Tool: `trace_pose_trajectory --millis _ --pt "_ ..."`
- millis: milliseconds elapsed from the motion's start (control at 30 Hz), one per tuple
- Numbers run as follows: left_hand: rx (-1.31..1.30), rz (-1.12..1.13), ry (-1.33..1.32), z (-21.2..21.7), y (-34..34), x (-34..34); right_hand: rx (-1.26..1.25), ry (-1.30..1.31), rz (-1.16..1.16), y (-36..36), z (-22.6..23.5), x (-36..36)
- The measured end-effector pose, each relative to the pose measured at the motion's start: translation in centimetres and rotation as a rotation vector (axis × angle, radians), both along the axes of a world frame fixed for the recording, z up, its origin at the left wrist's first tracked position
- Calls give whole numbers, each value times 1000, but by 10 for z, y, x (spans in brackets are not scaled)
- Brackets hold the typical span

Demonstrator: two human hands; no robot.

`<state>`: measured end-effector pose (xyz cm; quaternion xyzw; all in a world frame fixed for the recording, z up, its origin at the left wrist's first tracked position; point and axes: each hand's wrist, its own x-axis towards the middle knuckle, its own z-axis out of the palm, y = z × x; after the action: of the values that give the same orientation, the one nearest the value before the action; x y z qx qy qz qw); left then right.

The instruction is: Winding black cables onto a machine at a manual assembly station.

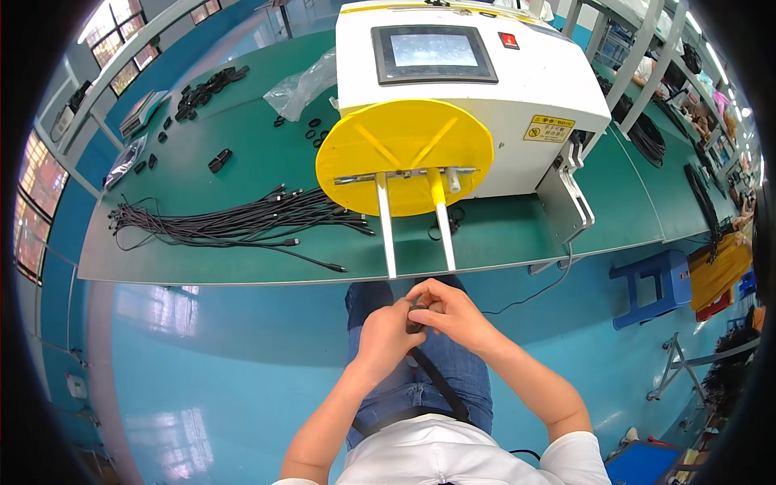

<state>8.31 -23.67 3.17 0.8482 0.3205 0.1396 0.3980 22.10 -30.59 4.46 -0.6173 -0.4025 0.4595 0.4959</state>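
Over my lap, just off the table's front edge, my left hand (386,335) and my right hand (454,314) meet with bent fingers. Between them they grip a small dark rounded thing (415,320), mostly covered by the fingers; its kind cannot be made out. Beyond the hands stands a white machine (477,121) with a screen (435,53). A yellow disc (404,145) on its front carries a white prong (385,226) and a partly yellow prong (441,218), both pointing towards me. Left of the disc lies a bundle of black cables (234,225) on the green table (267,170).
Small black pieces (218,160), a heap of black parts (212,90) and a clear plastic bag (303,87) lie on the table's left half. A metal bracket (566,202) juts from the machine's right. A blue stool (653,287) stands on the floor to the right.
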Motion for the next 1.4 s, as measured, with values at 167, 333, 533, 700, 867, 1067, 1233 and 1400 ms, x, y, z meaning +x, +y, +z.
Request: trace_pose_trajectory --millis 167,333,533,700,867,1067,1233,1400 --pt "-92 8 -7 2 3 0 33 -256 17 -2 -4 -4" --pt "50 22 44 -12 9 6 80 -411 -9 4 -8 -4" --pt "66 53 10 -14 8 16 53 -488 -15 11 -17 6" --pt "-2 34 -86 -25 14 7 52 -420 50 17 1 22" --pt "-646 -27 -225 -10 27 -2 259 -1012 -279 43 -29 98" --pt "-921 -30 -325 8 30 1 193 -1201 -281 62 -57 132" --pt "-912 -18 -355 9 30 5 263 -866 -412 41 -38 127" --pt "-980 -50 -446 17 21 23 -33 115 -42 -2 2 77"
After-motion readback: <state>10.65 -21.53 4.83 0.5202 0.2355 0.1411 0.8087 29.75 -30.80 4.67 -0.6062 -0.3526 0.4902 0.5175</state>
